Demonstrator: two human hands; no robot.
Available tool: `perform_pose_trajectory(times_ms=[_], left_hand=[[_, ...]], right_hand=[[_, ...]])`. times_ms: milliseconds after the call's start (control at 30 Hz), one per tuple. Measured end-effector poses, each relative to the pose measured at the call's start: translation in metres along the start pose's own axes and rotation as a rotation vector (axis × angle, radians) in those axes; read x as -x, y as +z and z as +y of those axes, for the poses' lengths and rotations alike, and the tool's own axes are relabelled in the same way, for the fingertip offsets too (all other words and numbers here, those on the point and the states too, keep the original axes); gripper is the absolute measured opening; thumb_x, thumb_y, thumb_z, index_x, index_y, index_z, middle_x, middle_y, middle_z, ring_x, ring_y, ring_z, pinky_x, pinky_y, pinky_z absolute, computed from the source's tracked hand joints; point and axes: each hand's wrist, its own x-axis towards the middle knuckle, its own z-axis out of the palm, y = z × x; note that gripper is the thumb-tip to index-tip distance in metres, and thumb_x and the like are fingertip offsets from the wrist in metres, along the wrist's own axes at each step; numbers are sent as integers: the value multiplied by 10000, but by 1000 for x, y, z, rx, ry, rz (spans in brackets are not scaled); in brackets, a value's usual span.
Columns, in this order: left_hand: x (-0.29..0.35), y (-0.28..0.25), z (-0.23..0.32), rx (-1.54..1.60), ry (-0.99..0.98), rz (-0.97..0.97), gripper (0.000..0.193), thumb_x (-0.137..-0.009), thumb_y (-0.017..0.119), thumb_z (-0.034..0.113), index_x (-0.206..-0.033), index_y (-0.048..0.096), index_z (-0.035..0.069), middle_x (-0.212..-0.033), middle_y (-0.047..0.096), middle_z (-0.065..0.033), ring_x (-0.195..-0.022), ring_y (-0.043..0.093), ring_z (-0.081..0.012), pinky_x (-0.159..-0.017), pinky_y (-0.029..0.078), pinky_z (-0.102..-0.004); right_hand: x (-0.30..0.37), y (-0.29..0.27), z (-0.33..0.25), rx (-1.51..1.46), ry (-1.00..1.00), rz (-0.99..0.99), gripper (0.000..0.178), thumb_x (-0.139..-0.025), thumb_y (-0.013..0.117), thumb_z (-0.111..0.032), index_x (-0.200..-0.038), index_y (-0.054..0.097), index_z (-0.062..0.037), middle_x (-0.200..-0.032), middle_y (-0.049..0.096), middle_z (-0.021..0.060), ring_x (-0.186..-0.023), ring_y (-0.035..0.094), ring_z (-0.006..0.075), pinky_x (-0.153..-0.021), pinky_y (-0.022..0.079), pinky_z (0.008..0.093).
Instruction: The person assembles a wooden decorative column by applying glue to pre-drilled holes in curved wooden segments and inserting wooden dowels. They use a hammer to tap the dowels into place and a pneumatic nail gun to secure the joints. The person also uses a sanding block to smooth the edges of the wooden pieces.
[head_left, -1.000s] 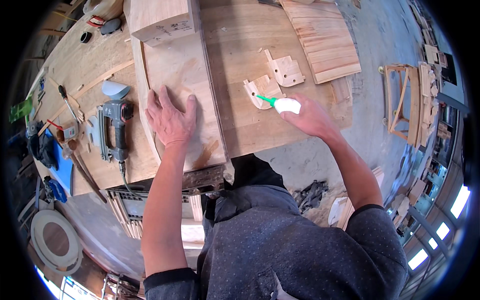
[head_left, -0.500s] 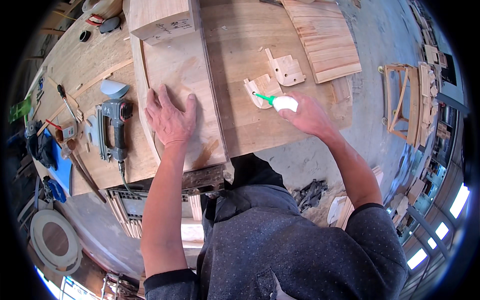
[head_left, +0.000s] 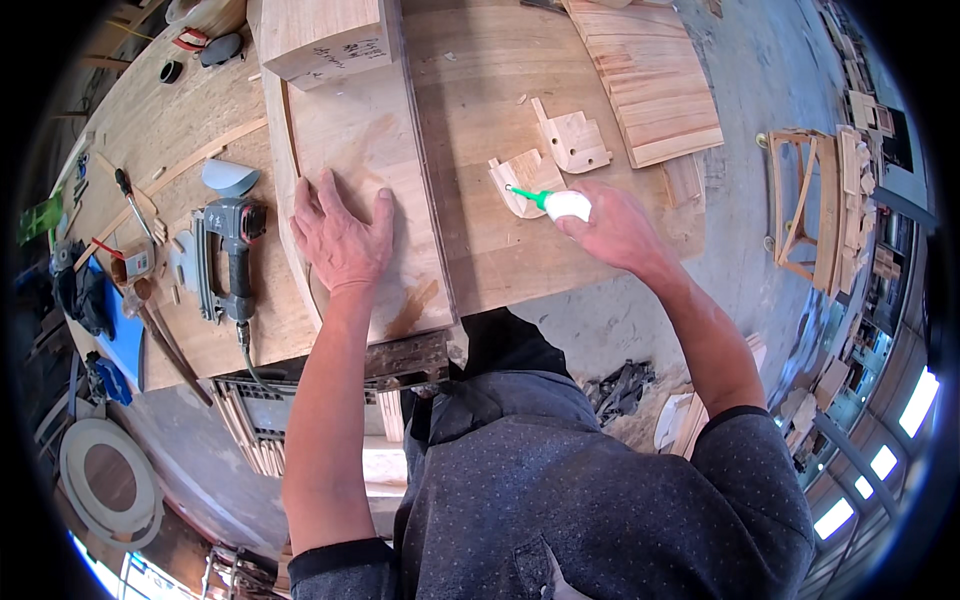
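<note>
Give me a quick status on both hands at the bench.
Left hand flat on the curved wood panel. Right hand holds the glue bottle, green nozzle on the small wood piece. Second small piece lies beside it, apart.

1. A woodworking shop: a big plywood workbench (head_left: 470,240) fills the middle.
2. At nine o'clock lies a grey nail gun (head_left: 228,255) among hand tools.
3. At two o'clock, slatted panels (head_left: 650,75) and stacked wooden frames (head_left: 805,200).
</note>
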Motion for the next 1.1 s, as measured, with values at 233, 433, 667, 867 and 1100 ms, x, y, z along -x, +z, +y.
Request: perform_pose_trajectory(times_ms=[233, 433, 667, 867, 1100], left_hand=[[0, 0, 0, 8, 3, -3, 858, -867, 698, 592, -1516, 492, 71, -1570, 393, -286, -1439, 440, -400, -1248, 213, -533], [0, -1, 0, 15, -11, -21, 872, -867, 696, 599, -1533, 481, 78, -1577, 388, -280, -1446, 430, -402, -1253, 208, -536], [0, 1, 0, 7, -9, -12, 882, -867, 700, 599, -1542, 467, 81, -1580, 381, -283, -1464, 396, -419, -1263, 198, -551], [0, 0, 2, 30, 0, 2, 861, -868, 710, 579, -1527, 478, 76, -1568, 382, -291, -1459, 395, -416, -1255, 215, -541], [0, 2, 0, 13, 12, 9, 852, -872, 703, 575, -1525, 479, 75, -1555, 388, -284, -1452, 393, -412, -1242, 237, -527]], right_hand=[[0, 1, -5, 70, -34, 37, 464, -861, 759, -312, -1181, 687, 16, -999, 733, 271, -970, 700, 452, -850, 542, 524], [6, 21, 15, -50, -160, 235, 464, -851, 786, -275, -1213, 681, -6, -1070, 727, 241, -1001, 691, 444, -866, 543, 516], [32, 28, 47, -178, -68, 281, 526, -844, 808, -232, -1298, 645, -25, -1212, 686, 221, -1104, 665, 412, -939, 529, 481], [55, 27, 72, -93, 16, 226, 547, -851, 805, -232, -1328, 634, -26, -1208, 673, 227, -1136, 644, 415, -979, 509, 484], [52, 26, 74, -72, 46, 184, 545, -870, 786, -277, -1328, 639, -20, -1199, 676, 237, -1128, 645, 424, -977, 508, 490]])
